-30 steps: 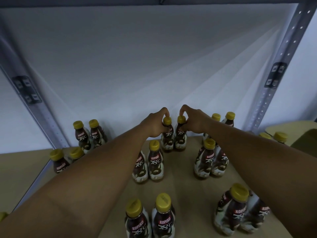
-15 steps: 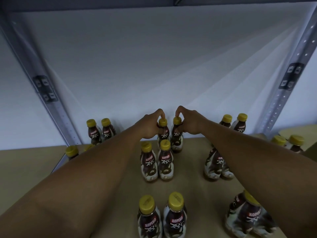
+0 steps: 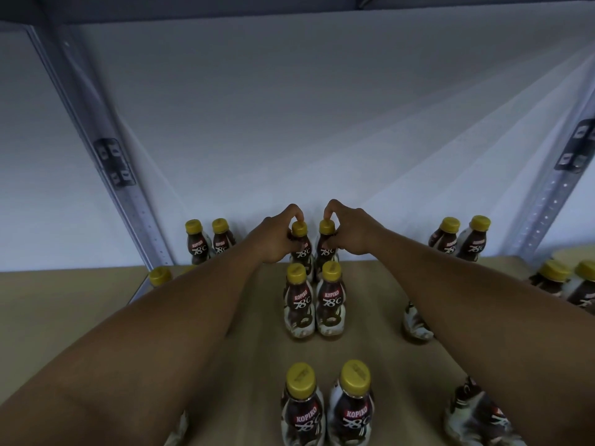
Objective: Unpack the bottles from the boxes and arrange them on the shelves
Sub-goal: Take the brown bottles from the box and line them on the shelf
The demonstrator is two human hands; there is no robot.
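Head view, the only one. Both bare forearms reach in to the back of the wooden shelf (image 3: 370, 342), with a pale wall (image 3: 289, 123) behind it. On the left hand (image 3: 273, 239) I read the grip as closed round the neck of the rear-left bottle (image 3: 304, 252), forefinger arched over its yellow cap, thumb on the near side. The right hand (image 3: 352, 235) mirrors it, grip closed on the rear-right bottle (image 3: 323, 252), a fingertip on top of the cap. Those two bottles are upright, side by side, close to the wall. I cannot tell if their bases sit on the board, since the next pair hides them. Just in front is the middle pair (image 3: 331, 300), upright, touching, brown labels facing me. Nearer me is the front pair (image 3: 352, 410), upright and together, well apart from the middle pair. All three pairs line up in one column between the forearms. The back-left pair (image 3: 197, 243) stands by the wall near the left upright (image 3: 96, 133). A lone cap (image 3: 160, 275) peeks out past the left forearm. The back-right pair (image 3: 473, 239) is near the right upright (image 3: 547, 207). A half-hidden bottle (image 3: 417, 326) sits under the right forearm. The far-right pair (image 3: 552, 278) stands past the right upright.
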